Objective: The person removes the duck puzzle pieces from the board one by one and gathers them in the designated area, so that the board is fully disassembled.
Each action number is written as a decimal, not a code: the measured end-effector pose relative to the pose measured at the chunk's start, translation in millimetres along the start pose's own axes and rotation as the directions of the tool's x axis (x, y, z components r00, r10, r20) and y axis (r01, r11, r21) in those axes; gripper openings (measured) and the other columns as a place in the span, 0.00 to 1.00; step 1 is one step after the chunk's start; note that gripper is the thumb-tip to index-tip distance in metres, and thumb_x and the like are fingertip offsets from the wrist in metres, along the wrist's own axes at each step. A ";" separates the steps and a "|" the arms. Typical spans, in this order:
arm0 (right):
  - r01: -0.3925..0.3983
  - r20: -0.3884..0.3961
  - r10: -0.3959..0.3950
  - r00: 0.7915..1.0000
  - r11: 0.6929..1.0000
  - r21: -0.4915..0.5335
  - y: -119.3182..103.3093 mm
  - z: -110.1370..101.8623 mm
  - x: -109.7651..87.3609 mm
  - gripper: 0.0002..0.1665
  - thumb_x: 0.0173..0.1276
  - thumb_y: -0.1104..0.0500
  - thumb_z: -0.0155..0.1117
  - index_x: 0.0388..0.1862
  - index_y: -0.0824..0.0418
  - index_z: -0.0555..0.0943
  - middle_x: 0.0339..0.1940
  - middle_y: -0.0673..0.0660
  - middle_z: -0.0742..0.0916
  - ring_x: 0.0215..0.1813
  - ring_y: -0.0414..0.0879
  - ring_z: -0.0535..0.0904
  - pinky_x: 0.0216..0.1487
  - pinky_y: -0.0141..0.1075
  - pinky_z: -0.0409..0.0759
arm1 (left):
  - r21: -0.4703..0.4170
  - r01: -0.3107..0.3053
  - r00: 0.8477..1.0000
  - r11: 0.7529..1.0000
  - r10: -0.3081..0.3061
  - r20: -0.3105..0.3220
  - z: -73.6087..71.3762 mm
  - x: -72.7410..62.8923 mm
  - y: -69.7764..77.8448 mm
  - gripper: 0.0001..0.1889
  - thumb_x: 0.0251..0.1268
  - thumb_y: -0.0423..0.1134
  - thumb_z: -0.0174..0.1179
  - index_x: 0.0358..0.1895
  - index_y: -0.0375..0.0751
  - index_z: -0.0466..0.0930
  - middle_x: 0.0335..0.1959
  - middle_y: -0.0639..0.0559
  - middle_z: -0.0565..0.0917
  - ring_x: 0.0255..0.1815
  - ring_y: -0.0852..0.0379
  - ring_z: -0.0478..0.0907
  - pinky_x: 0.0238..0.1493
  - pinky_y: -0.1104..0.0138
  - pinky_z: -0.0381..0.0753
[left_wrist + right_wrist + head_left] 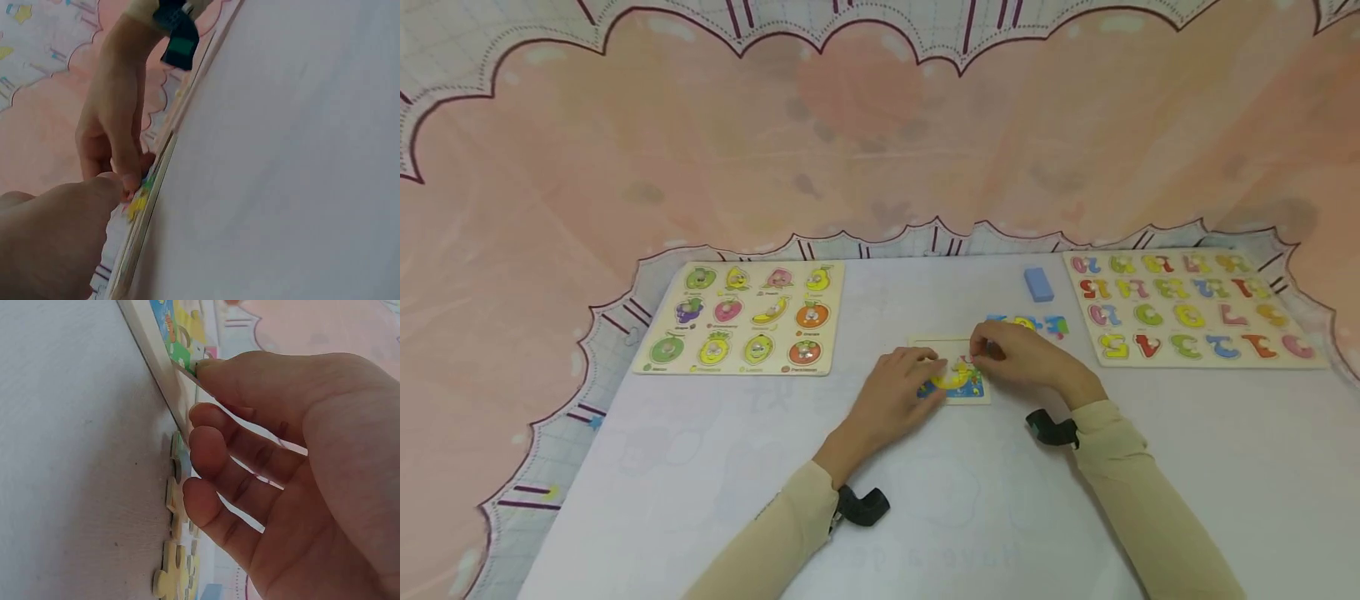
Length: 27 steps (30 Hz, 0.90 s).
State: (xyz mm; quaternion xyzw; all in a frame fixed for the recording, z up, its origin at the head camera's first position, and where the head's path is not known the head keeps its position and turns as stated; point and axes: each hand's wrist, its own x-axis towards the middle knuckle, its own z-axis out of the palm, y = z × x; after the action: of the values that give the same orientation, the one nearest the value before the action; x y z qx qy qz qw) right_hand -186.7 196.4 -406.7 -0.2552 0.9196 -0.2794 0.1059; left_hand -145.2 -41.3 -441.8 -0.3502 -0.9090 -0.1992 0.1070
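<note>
A small framed jigsaw board point(966, 401) lies in front of the person, with a yellow, blue and green picture in it. The left hand point(895, 387) rests over its left side, fingers loosely bent and fingertips on the picture. At the board's upper right corner is the right hand point(1022, 357). Its thumb and index finger pinch a green-edged puzzle piece point(182, 361) at the picture's edge, while the other fingers curl loosely below. Most of that piece is hidden by the fingers. Loose puzzle pieces point(1056, 326) lie just beyond the right hand.
A fruit picture board point(786, 336) lies at the back left. To the back right is a board of colourful numbers point(1157, 362). A blue block point(1039, 285) sits behind the loose pieces. A patterned peach cloth point(700, 167) hangs beyond the white table point(925, 517).
</note>
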 end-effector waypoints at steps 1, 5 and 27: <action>0.001 -0.002 -0.001 1.000 1.000 -0.002 0.4 -0.3 0.1 0.03 0.65 0.59 0.63 0.35 0.54 0.77 0.31 0.48 0.79 0.34 0.42 0.71 0.37 0.34 0.72 | 0.002 -0.037 0.999 0.999 0.037 0.013 1.1 0.2 6.1 0.23 0.65 0.52 0.57 0.60 0.49 0.75 0.59 0.54 0.75 0.61 0.56 0.69 0.61 0.60 0.69; 0.002 -0.001 -0.002 1.000 1.000 0.011 -0.3 -2.3 -0.2 0.03 0.65 0.59 0.62 0.34 0.53 0.76 0.31 0.47 0.80 0.34 0.42 0.72 0.37 0.34 0.73 | 0.070 -0.115 0.987 0.991 0.107 0.117 6.4 -3.3 29.1 0.27 0.67 0.58 0.51 0.65 0.49 0.70 0.62 0.54 0.72 0.63 0.57 0.66 0.64 0.60 0.67; 0.051 -0.047 -0.047 0.998 0.995 0.089 6.9 -19.8 -11.5 0.06 0.66 0.64 0.58 0.39 0.55 0.79 0.31 0.49 0.82 0.31 0.43 0.72 0.31 0.31 0.72 | 0.261 -0.044 0.990 0.964 0.008 0.139 15.2 -14.9 54.2 0.32 0.68 0.62 0.45 0.69 0.49 0.65 0.65 0.52 0.69 0.65 0.54 0.66 0.66 0.59 0.64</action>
State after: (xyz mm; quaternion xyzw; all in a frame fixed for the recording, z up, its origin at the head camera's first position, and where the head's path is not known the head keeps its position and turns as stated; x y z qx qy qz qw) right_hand -186.5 216.5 -393.8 -0.2663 0.9016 -0.3290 0.0897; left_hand -98.3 -6.9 -444.9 -0.3577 -0.9278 -0.0508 0.0928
